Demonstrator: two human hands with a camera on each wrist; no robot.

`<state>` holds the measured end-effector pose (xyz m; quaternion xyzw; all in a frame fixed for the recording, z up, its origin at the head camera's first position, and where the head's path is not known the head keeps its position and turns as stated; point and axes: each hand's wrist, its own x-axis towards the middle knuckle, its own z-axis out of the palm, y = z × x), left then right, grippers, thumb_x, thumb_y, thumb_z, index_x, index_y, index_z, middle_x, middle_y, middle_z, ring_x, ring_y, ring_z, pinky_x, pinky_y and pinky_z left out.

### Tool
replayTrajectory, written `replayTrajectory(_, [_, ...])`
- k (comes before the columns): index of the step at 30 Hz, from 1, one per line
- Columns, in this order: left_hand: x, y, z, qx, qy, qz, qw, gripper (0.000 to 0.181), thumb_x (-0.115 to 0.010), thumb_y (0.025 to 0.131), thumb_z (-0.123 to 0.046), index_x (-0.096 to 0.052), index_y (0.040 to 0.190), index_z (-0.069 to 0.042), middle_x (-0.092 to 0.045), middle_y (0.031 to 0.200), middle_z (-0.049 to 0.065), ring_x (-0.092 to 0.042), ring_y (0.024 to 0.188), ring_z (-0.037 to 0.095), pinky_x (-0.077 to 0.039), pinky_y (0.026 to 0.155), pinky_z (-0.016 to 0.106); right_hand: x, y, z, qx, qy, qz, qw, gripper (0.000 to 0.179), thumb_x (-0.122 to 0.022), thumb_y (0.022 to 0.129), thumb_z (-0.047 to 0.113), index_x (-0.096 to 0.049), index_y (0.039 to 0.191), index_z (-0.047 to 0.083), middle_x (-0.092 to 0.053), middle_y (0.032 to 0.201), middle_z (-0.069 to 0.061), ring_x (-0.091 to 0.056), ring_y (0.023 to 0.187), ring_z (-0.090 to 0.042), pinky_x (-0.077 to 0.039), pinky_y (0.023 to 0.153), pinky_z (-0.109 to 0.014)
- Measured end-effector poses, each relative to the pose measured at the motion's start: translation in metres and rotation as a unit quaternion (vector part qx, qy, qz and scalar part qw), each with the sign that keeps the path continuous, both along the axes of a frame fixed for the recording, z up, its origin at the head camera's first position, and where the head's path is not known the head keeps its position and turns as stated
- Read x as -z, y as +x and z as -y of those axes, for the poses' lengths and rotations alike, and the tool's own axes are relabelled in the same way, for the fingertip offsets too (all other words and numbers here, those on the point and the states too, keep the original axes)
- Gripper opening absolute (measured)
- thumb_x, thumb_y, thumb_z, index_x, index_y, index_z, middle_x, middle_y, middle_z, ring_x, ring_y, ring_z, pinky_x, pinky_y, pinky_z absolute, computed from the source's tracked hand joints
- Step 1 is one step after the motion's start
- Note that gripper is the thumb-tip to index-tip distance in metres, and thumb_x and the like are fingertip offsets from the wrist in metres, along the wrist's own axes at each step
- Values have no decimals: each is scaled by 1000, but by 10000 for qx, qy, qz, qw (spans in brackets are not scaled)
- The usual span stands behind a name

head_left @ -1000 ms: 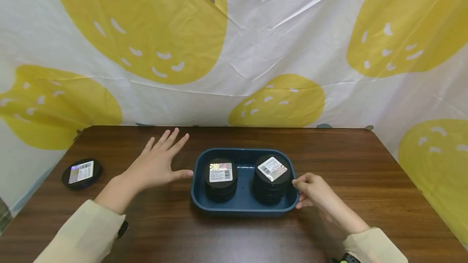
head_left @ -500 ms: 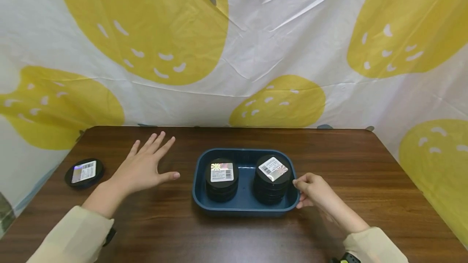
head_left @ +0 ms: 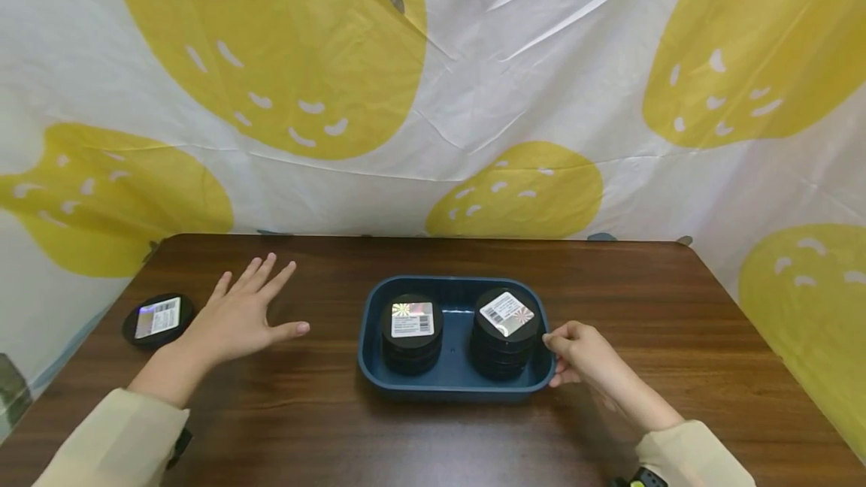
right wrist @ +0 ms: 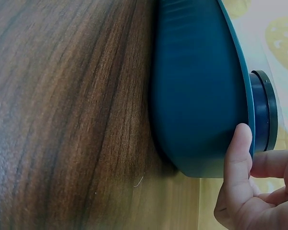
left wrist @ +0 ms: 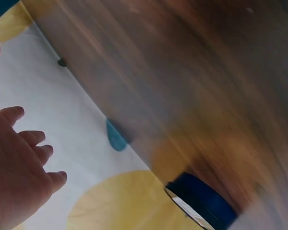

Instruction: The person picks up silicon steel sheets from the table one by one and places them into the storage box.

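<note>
A blue rectangular tray (head_left: pixel 451 386) stands on the table, holding two stacks of round black discs with labels: a left stack (head_left: pixel 412 337) and a right stack (head_left: pixel 504 337). My right hand (head_left: pixel 588 363) pinches the tray's right rim between thumb and fingers; the right wrist view shows the thumb against the outer wall (right wrist: pixel 201 96). My left hand (head_left: pixel 237 318) is spread, fingers straight, holding nothing, between the tray and a labelled black disc (head_left: pixel 158 319) at the table's left. In the left wrist view that disc (left wrist: pixel 201 201) appears at the bottom.
The brown wooden table (head_left: pixel 446 442) ends at a back edge against a white cloth (head_left: pixel 325 201) printed with yellow fruit shapes. Bare wood lies between the left hand and the tray, and to the right of the right hand.
My left hand has moved left, away from the tray and closer to the lone disc, with fingers still spread. My right hand keeps its pinch on the tray rim.
</note>
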<state>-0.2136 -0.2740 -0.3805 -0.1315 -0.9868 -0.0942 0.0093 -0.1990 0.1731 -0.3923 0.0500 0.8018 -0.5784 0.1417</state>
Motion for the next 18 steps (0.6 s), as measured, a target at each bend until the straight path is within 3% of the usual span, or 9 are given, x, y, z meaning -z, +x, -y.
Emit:
replayTrajectory(11, [8, 0, 29, -189, 216, 15, 9996, 100, -57, 79, -66, -14, 149, -10, -9, 151, 27, -8, 137, 45, -2, 104, 68, -1, 0, 0, 40, 8, -17, 10000, 23, -50, 92, 7, -45, 101, -13, -47, 67, -8, -50, 53, -14, -53, 49, -26])
replayTrajectory(18, [15, 6, 50, -375, 238, 222, 9988, 102, -57, 80, -64, -12, 148, -3, -8, 148, 32, -7, 135, 48, 0, 102, 71, -1, 0, 1, 74, -40, -13, 10000, 21, -50, 92, 7, -46, 100, -12, -47, 67, -8, -50, 54, -14, -53, 49, -26])
